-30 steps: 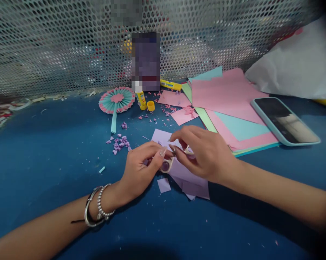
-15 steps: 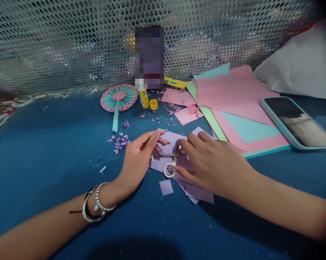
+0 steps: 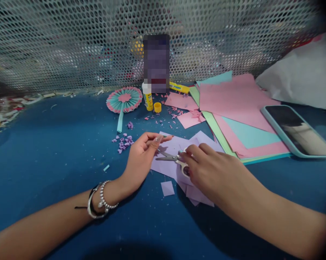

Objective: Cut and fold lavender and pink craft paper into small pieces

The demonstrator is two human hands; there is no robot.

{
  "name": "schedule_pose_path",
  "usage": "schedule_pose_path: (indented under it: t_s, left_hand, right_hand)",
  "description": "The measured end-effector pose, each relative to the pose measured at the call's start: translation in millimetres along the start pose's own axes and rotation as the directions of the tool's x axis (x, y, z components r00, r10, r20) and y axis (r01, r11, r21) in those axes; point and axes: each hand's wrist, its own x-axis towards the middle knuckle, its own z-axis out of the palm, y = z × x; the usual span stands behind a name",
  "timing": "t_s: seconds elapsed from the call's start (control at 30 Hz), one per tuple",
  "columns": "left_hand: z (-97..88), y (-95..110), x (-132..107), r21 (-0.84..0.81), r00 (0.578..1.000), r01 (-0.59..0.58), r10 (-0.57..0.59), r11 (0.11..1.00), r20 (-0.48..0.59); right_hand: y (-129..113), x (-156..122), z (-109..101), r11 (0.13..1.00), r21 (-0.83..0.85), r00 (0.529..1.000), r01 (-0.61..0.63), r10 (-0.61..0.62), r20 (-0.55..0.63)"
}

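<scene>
Small white-handled scissors lie on a stack of lilac paper sheets on the blue table. My right hand rests over the scissors' handles, fingers curled onto them. The blades point left toward my left hand, which pinches a thin strip of lilac paper between thumb and forefinger. A small lilac square lies just below the stack. Lilac scraps are scattered to the left.
A pink-and-teal paper fan, a glue stick and its yellow cap stand at the back. Pink, teal and green sheets and a phone lie right. A perforated metal screen closes the far side.
The scissors went from between both hands down onto the lilac paper and turned, blades now pointing left. My right hand settled on the handles; my left hand drew back to the left.
</scene>
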Motion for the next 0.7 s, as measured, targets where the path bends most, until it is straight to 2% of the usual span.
schedule_pose_path:
  t_s: [0.27,0.5,0.6,0.7]
  left_hand:
    - [-4.0,-5,5,-0.005,0.992,-0.012,0.011,1.0,-0.125]
    - [-3.8,-8,6,-0.12,0.98,0.056,-0.078,0.991,-0.182]
    - [-3.5,-7,7,-0.13,0.976,0.05,-0.076,0.99,-0.203]
    - [-3.9,-7,8,-0.138,0.974,0.028,-0.058,0.99,-0.219]
  right_hand:
    - [4,1,-7,0.995,-0.093,0.993,-0.041,0.051,0.107]
    - [9,3,-7,0.994,-0.089,0.989,-0.059,0.071,0.128]
    - [14,4,-5,0.998,0.012,0.996,-0.066,0.065,0.068]
    - [19,10,4,0.967,0.245,0.998,-0.066,0.065,0.013]
